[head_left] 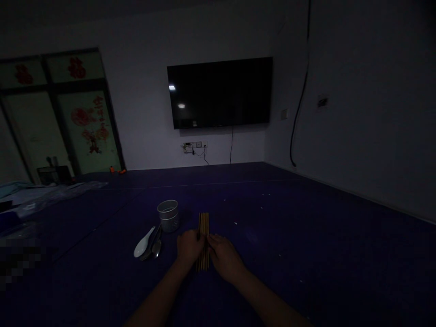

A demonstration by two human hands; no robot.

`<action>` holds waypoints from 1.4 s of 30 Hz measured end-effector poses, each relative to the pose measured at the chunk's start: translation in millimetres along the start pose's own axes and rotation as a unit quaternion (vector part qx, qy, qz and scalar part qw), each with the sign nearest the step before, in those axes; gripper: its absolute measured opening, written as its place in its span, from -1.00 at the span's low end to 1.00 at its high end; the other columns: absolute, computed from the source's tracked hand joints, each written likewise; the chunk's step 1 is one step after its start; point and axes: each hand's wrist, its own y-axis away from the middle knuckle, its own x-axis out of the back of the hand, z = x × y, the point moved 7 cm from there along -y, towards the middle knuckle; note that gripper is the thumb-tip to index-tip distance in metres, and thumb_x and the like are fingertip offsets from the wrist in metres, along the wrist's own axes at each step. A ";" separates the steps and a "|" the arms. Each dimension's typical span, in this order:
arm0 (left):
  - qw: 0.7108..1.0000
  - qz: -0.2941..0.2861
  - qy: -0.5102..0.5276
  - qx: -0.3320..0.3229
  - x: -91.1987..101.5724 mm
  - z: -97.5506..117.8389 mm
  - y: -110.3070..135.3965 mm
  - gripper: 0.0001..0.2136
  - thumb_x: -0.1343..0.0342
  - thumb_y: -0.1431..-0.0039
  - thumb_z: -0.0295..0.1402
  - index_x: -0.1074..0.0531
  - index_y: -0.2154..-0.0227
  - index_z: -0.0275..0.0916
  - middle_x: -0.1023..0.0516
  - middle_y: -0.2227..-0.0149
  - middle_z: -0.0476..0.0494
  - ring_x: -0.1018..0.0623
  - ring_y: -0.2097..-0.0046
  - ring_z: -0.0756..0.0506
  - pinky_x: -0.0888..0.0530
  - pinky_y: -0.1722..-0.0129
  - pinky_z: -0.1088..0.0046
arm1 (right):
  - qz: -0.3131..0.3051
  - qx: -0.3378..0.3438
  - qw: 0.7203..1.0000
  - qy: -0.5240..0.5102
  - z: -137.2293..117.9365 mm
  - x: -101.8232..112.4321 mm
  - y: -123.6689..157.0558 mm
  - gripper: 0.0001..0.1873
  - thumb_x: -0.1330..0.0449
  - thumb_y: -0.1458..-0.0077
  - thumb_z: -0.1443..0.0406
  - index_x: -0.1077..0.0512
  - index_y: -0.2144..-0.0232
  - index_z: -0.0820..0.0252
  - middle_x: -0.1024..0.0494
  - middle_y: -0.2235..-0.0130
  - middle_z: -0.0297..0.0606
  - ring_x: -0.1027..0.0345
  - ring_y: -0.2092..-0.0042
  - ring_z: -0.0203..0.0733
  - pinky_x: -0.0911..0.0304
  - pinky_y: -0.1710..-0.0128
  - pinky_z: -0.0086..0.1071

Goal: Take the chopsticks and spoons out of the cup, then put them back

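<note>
The fingers (198,236) of the left hand (189,249) were curled against the left side of a bundle of chopsticks (203,222), and the fingers (213,240) of the right hand (224,255) were closed against its right side. I saw the bundle gripped between both hands at its middle. In the dim light I could not tell how tightly each hand was closed.

The chopsticks lay lengthwise on the dark blue mat (306,254), pointing away from the person, with the far ends clear of the hands and the near ends showing between the wrists.

Left of the bundle, near but apart from it, stood an upright metal cup (168,216). Just in front of the cup lay a white spoon (143,243) and, touching or just beside it, a metal spoon (156,248). Both lay near the left hand, and nothing lay between them and it.

Well beyond, a dark television (220,92) hung on the far wall above a wall socket (195,146). A black cable (300,106) ran down the right wall. At far left stood a glazed door (86,122) with red decorations.
</note>
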 end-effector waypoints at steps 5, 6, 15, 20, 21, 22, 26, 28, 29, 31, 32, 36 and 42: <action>1.000 0.005 -0.009 -0.007 0.6 1.1 0.0 -0.66 0.17 -0.23 -0.19 -0.49 0.27 -0.20 -0.60 0.22 -0.17 -0.55 0.15 -0.12 -0.31 0.27 0.43 | 0.003 -0.005 1.000 -0.006 0.6 -0.1 0.5 -0.53 0.06 -0.15 0.37 -0.29 -0.12 0.23 -0.31 -0.16 -0.10 -0.10 -0.20 -0.03 0.03 -0.19 -0.11; 1.000 0.006 -0.011 -0.009 0.6 1.6 0.1 -0.66 0.17 -0.23 -0.19 -0.49 0.27 -0.20 -0.59 0.22 -0.17 -0.55 0.15 -0.12 -0.31 0.27 0.43 | 0.003 -0.005 1.000 -0.007 0.5 0.0 0.5 -0.53 0.06 -0.16 0.36 -0.29 -0.12 0.23 -0.31 -0.16 -0.10 -0.11 -0.20 -0.04 0.03 -0.19 -0.12; 1.000 -0.002 -0.017 -0.023 1.6 3.8 1.7 -0.66 0.19 -0.25 -0.20 -0.47 0.23 -0.18 -0.59 0.19 -0.15 -0.54 0.14 -0.11 -0.31 0.27 0.44 | -0.002 0.000 1.000 -0.009 0.4 -1.3 0.3 -0.51 0.06 -0.15 0.38 -0.27 -0.14 0.20 -0.32 -0.16 -0.13 -0.12 -0.20 -0.05 0.06 -0.20 -0.11; 0.999 0.006 -0.025 -0.026 1.2 3.7 1.7 -0.67 0.18 -0.24 -0.20 -0.47 0.23 -0.19 -0.58 0.19 -0.16 -0.53 0.13 -0.12 -0.31 0.25 0.42 | -0.004 -0.005 1.000 -0.008 -0.2 -1.2 1.7 -0.49 0.06 -0.15 0.38 -0.25 -0.15 0.18 -0.31 -0.16 -0.16 -0.09 -0.21 -0.04 0.07 -0.20 -0.10; 0.999 0.007 -0.024 -0.026 0.7 3.5 1.5 -0.68 0.17 -0.24 -0.21 -0.47 0.23 -0.18 -0.58 0.18 -0.16 -0.53 0.13 -0.12 -0.32 0.24 0.42 | -0.005 -0.004 1.000 -0.008 -1.0 -0.7 2.2 -0.49 0.06 -0.15 0.38 -0.24 -0.16 0.18 -0.31 -0.17 -0.16 -0.09 -0.21 -0.04 0.07 -0.20 -0.09; 0.999 0.008 -0.021 -0.025 0.2 3.1 1.2 -0.69 0.16 -0.23 -0.21 -0.47 0.23 -0.18 -0.58 0.18 -0.17 -0.53 0.13 -0.13 -0.32 0.23 0.41 | -0.006 -0.004 1.000 -0.007 -1.7 -0.1 2.7 -0.49 0.07 -0.15 0.38 -0.24 -0.16 0.18 -0.30 -0.17 -0.16 -0.09 -0.21 -0.03 0.07 -0.20 -0.09; 0.999 0.013 -0.021 -0.025 -0.8 2.1 0.7 -0.69 0.15 -0.22 -0.21 -0.47 0.23 -0.18 -0.57 0.18 -0.18 -0.53 0.13 -0.13 -0.32 0.22 0.40 | -0.009 -0.001 1.000 -0.002 -2.9 1.2 3.1 -0.51 0.08 -0.16 0.37 -0.25 -0.15 0.21 -0.30 -0.17 -0.14 -0.08 -0.21 -0.03 0.08 -0.20 -0.09; 0.999 0.016 -0.023 -0.029 -1.1 2.3 0.8 -0.69 0.15 -0.22 -0.21 -0.47 0.23 -0.19 -0.58 0.19 -0.18 -0.53 0.14 -0.12 -0.31 0.23 0.41 | -0.014 0.004 1.000 -0.002 -2.7 0.2 2.4 -0.51 0.08 -0.16 0.36 -0.25 -0.15 0.20 -0.30 -0.17 -0.15 -0.08 -0.21 -0.03 0.09 -0.21 -0.10; 0.999 0.017 -0.023 -0.032 -1.2 2.5 0.8 -0.69 0.15 -0.22 -0.21 -0.47 0.24 -0.19 -0.58 0.19 -0.18 -0.53 0.14 -0.12 -0.31 0.24 0.41 | -0.016 0.004 1.000 -0.002 -2.3 -0.3 2.0 -0.50 0.08 -0.16 0.37 -0.25 -0.15 0.19 -0.30 -0.17 -0.16 -0.08 -0.21 -0.03 0.09 -0.21 -0.10; 0.999 0.022 -0.021 -0.034 -1.1 2.5 0.7 -0.70 0.15 -0.22 -0.22 -0.47 0.24 -0.18 -0.58 0.19 -0.17 -0.53 0.15 -0.12 -0.31 0.25 0.41 | -0.016 0.003 1.000 -0.004 -1.3 -1.2 1.5 -0.50 0.08 -0.15 0.37 -0.24 -0.15 0.19 -0.28 -0.18 -0.17 -0.08 -0.21 -0.03 0.09 -0.21 -0.11; 0.999 0.024 -0.021 -0.034 -0.9 2.3 0.6 -0.70 0.15 -0.22 -0.22 -0.47 0.25 -0.18 -0.58 0.19 -0.17 -0.53 0.15 -0.12 -0.31 0.25 0.41 | -0.015 0.002 1.000 -0.005 -0.9 -1.4 1.4 -0.49 0.08 -0.15 0.37 -0.24 -0.15 0.19 -0.28 -0.18 -0.17 -0.08 -0.21 -0.03 0.09 -0.21 -0.11; 0.999 0.022 -0.024 -0.032 -0.7 2.3 0.3 -0.70 0.15 -0.22 -0.22 -0.47 0.26 -0.18 -0.58 0.19 -0.18 -0.53 0.15 -0.13 -0.31 0.23 0.40 | -0.011 0.005 1.000 -0.010 -1.2 -1.4 1.9 -0.50 0.07 -0.15 0.38 -0.25 -0.15 0.18 -0.30 -0.17 -0.17 -0.09 -0.21 -0.04 0.09 -0.21 -0.10; 0.999 0.012 -0.024 -0.033 -2.0 2.2 0.0 -0.70 0.14 -0.22 -0.21 -0.47 0.23 -0.18 -0.58 0.20 -0.17 -0.54 0.15 -0.12 -0.32 0.22 0.41 | -0.008 0.013 1.000 -0.008 -0.5 -2.5 0.5 -0.50 0.06 -0.14 0.38 -0.26 -0.14 0.20 -0.32 -0.15 -0.13 -0.10 -0.20 -0.04 0.07 -0.20 -0.10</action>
